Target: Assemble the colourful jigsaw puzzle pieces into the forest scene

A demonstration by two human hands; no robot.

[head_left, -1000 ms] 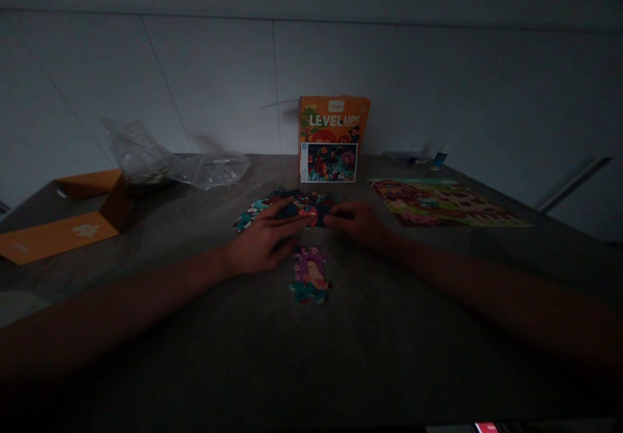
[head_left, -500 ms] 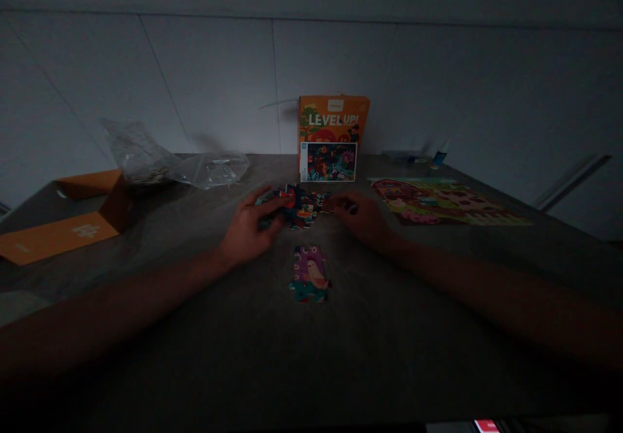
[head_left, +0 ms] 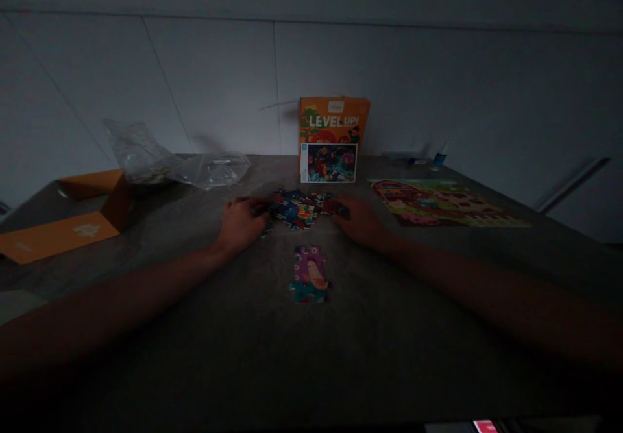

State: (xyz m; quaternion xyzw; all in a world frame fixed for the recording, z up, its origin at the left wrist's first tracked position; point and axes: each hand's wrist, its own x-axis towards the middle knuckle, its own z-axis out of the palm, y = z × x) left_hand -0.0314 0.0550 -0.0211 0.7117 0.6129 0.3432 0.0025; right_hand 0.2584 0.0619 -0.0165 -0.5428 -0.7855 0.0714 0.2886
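A heap of loose puzzle pieces (head_left: 296, 209) lies mid-table in dim light. My left hand (head_left: 241, 224) rests at the heap's left edge, fingers curled against the pieces. At the heap's right edge my right hand (head_left: 357, 220) has its fingertips pinched on a dark puzzle piece (head_left: 342, 210). A small joined section of puzzle (head_left: 310, 274), purple with a bird figure, sits nearer me, apart from both hands. An orange puzzle box (head_left: 332, 138) stands upright behind the heap.
A finished farm puzzle (head_left: 440, 203) lies flat at the right. Clear plastic bags (head_left: 170, 160) sit at the back left beside an open orange box lid (head_left: 63, 222). A small bottle (head_left: 439, 158) stands by the wall.
My left hand has slid left off the top of the heap to its left edge. The pieces are now gathered more tightly. My right hand has barely shifted.
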